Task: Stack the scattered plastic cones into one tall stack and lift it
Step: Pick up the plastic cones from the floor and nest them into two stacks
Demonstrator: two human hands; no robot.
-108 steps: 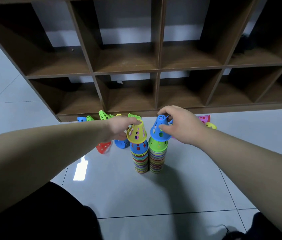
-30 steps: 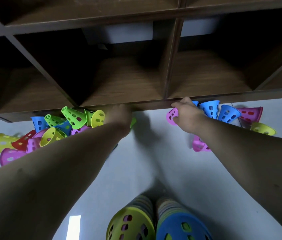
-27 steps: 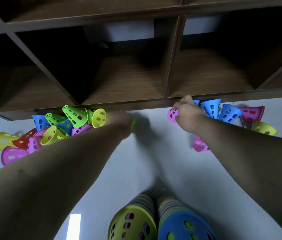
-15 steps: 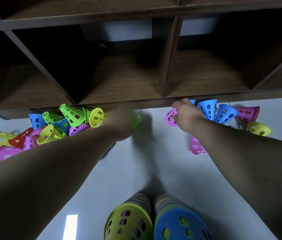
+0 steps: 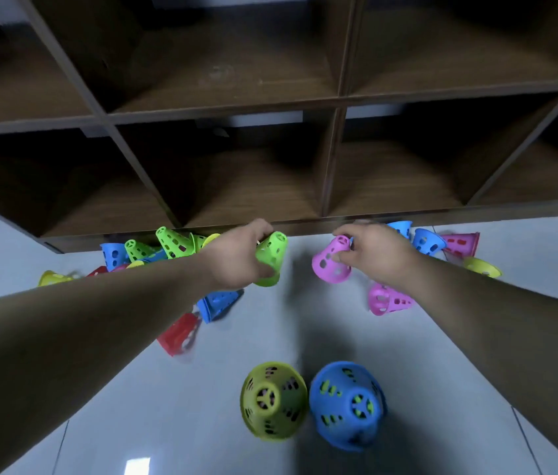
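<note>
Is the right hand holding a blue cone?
No, the right hand grips a pink cone, while the left hand holds a green cone.

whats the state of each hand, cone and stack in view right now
left hand, holds the green cone
right hand, pinches the pink cone
yellow-topped stack, upright
blue-topped stack, upright, right beside it
second pink cone, lying on its side
red cone, lying on its side, blurred

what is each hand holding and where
Left hand grips the green cone by its side; right hand pinches the pink cone near its narrow top.
</note>
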